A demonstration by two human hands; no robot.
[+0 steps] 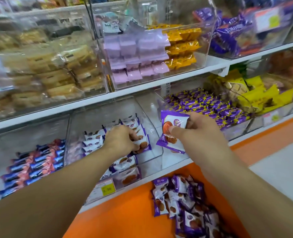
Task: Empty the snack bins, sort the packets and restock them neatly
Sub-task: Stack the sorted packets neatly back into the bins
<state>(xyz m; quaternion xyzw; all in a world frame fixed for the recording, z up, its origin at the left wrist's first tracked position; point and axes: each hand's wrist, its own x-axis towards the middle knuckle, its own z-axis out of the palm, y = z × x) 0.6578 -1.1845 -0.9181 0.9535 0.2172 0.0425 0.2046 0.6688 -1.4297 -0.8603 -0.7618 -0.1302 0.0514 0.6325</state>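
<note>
Inside the clear bin (147, 117) on the lower shelf, a waffle packet (143, 146) in the standing row is pinched by the curled fingers of the left hand (120, 140). Two more packets (172, 133) are gripped by the right hand (199, 129) just beside the bin. A pile of packets (185, 203) is spread on the orange ledge (125, 212) below.

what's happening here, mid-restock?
Yes. A person is refilling a clear bin on the lower shelf with purple-and-white waffle packets. The left hand is inside the bin, gripping a packet in the row standing there. The right hand holds a few more packets just beside the bin. A loose pile of the same packets lies below, not yet shelved.
</note>
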